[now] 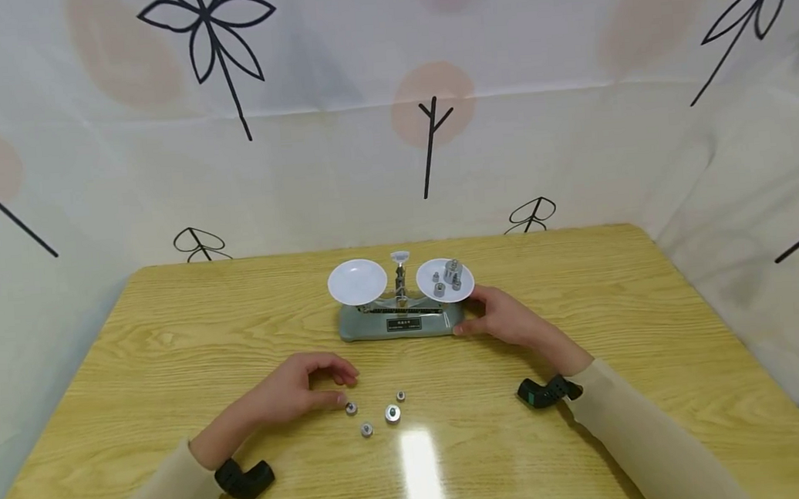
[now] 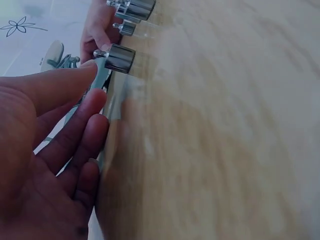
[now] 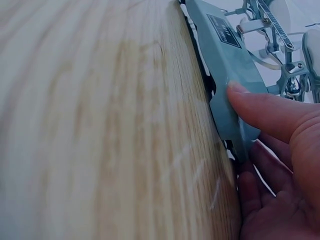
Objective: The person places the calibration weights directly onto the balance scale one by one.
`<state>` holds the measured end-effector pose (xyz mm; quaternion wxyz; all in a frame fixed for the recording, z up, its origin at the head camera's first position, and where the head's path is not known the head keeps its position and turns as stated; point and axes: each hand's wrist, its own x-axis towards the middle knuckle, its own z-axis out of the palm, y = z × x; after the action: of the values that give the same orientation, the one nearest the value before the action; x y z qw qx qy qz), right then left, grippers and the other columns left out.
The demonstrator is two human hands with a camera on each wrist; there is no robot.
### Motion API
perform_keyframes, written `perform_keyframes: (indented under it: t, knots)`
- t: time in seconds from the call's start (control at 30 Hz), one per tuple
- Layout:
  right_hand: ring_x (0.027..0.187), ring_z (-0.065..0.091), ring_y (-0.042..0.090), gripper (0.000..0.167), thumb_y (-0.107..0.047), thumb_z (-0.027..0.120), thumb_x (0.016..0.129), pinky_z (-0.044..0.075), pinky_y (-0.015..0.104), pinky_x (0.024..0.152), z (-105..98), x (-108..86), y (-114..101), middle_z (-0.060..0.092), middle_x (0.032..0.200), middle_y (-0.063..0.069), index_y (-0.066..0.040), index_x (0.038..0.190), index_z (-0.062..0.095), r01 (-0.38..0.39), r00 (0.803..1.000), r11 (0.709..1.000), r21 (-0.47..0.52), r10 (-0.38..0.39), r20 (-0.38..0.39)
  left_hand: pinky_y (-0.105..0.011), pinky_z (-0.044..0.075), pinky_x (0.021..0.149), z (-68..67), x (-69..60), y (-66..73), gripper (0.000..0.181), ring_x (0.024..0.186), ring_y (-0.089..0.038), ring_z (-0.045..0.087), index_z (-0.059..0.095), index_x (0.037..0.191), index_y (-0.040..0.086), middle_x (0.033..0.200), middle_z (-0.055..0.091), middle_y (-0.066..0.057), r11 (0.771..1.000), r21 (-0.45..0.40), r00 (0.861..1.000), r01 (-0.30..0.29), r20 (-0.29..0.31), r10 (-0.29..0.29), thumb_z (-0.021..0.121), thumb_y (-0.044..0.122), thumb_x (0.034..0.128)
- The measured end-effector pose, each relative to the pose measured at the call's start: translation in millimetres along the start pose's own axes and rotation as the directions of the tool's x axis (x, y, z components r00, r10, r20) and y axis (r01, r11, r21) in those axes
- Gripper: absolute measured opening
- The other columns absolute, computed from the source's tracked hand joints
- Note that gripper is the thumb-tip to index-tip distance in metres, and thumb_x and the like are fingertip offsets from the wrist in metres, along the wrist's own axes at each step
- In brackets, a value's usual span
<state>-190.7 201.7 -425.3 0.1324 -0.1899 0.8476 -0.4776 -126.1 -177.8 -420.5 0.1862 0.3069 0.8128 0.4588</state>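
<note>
A balance scale [image 1: 370,328] with a grey-green base and two white pans stands toward the back of the table. Several metal weights [image 1: 452,273] sit on its right pan, while the left pan [image 1: 357,282] bears nothing. My right hand [image 1: 502,317] grips the right end of the base, thumb on the front and fingers behind, as the right wrist view shows. Loosely bent, my left hand [image 1: 298,386] is by a small knobbed weight [image 1: 351,409] on the table. Its thumb tip is beside that weight [image 2: 120,58]; whether they touch I cannot tell. Nothing is between its fingers.
More loose weights stand just right of the left hand: a larger one [image 1: 392,414] and two smaller ones [image 1: 366,429]. The wooden table [image 1: 189,326] ends at the back against a patterned cloth [image 1: 339,176]. Black cameras are strapped to both wrists.
</note>
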Motion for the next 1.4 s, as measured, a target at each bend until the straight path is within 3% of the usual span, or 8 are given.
perform_keyframes:
  t: [0.23,0.47,0.63,0.97,1.23,1.4]
  knots:
    - [0.135,0.045,0.036,0.065,-0.010,0.082,0.082,0.032,0.050,0.113,-0.7,-0.9,1.1,0.054,0.140,0.019,0.004,0.138,0.052,-0.006,1.000,1.000,-0.002,0.006,0.000,-0.029,0.050,0.091,-0.2,-2.1,0.7,0.027,0.101,-0.015,0.063,0.070,0.114,0.014,0.106,0.070,0.006,1.000,0.001,1.000,-0.022,0.006,0.022,0.078,0.014,0.0880]
    - [0.134,0.045,0.035,0.064,-0.010,0.082,0.082,0.032,0.050,0.113,-1.2,-0.2,0.1,0.054,0.139,0.018,0.003,0.138,0.053,-0.010,1.000,1.000,0.001,0.010,-0.001,-0.030,0.045,0.097,-0.1,-1.3,2.1,0.018,0.105,-0.015,0.061,0.074,0.104,0.019,0.107,0.068,0.006,0.990,0.054,0.991,-0.131,0.028,0.130,0.078,0.017,0.0875]
    - [0.134,0.045,0.035,0.064,-0.010,0.082,0.082,0.032,0.050,0.113,-1.3,0.2,-1.1,0.054,0.140,0.018,0.003,0.138,0.053,-0.013,1.000,1.000,0.009,0.013,-0.001,-0.032,0.044,0.096,-0.5,-0.1,3.7,0.021,0.105,-0.013,0.058,0.074,0.103,0.020,0.108,0.068,0.009,0.979,0.108,0.984,-0.173,0.063,0.167,0.082,0.016,0.0836]
    - [0.133,0.046,0.035,0.064,-0.010,0.082,0.082,0.032,0.051,0.113,-1.0,-1.3,-1.6,0.055,0.138,0.018,0.003,0.138,0.053,-0.014,1.000,1.000,0.022,0.014,0.007,-0.033,0.043,0.092,2.4,-0.2,8.0,0.015,0.099,-0.010,0.054,0.074,0.094,0.028,0.101,0.065,0.016,0.980,0.145,0.988,-0.137,0.098,0.123,0.082,0.021,0.0828]
    - [0.130,0.047,0.034,0.064,-0.012,0.081,0.083,0.032,0.052,0.112,-0.1,-0.9,0.6,0.055,0.137,0.018,0.003,0.138,0.053,-0.005,1.000,1.000,0.014,0.005,0.004,-0.032,0.044,0.090,7.7,0.7,9.1,0.019,0.099,-0.010,0.056,0.074,0.101,0.025,0.103,0.065,0.015,0.969,0.141,0.974,-0.201,0.138,0.182,0.082,0.025,0.0838]
    - [0.129,0.048,0.032,0.063,-0.013,0.082,0.083,0.033,0.052,0.112,-0.1,-1.2,0.5,0.056,0.136,0.016,0.002,0.137,0.053,-0.006,1.000,1.000,0.017,0.006,0.002,-0.031,0.045,0.090,9.7,1.4,11.9,0.015,0.098,-0.008,0.056,0.073,0.100,0.028,0.101,0.065,0.017,0.974,0.157,0.977,-0.165,0.162,0.139,0.079,0.025,0.0867]
